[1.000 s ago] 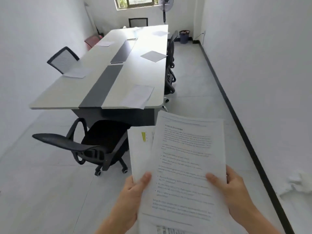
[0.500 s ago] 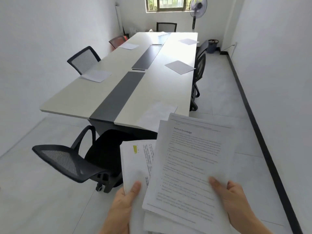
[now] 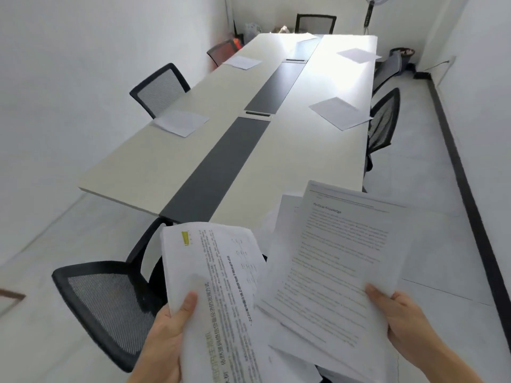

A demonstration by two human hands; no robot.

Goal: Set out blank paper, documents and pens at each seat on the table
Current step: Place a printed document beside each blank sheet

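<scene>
My left hand (image 3: pixel 166 338) grips a stack of printed documents (image 3: pixel 218 294) with a yellow mark near its top corner. A separate printed document (image 3: pixel 331 258) headed in English is pinched at its lower right edge by my right hand (image 3: pixel 406 322). Both are held low in front of me, over the near end of the long white table (image 3: pixel 290 167) with a dark centre strip. Blank paper sheets lie at seats on the table: one on the left (image 3: pixel 181 122), one far left (image 3: pixel 242 62), one on the right (image 3: pixel 339 113), one far right (image 3: pixel 358 55). No pens are visible.
A black mesh chair (image 3: pixel 110 305) stands at the near end, just left of my hands. More chairs sit along the left (image 3: pixel 160 89), the right (image 3: pixel 383 123) and the far end (image 3: pixel 315 23). A fan (image 3: pixel 370 9) and a bin (image 3: pixel 401 55) stand in the far right corner.
I have moved closer to the table's near end. My hands have drawn apart, separating the English document on the right from the stack in my left hand.
</scene>
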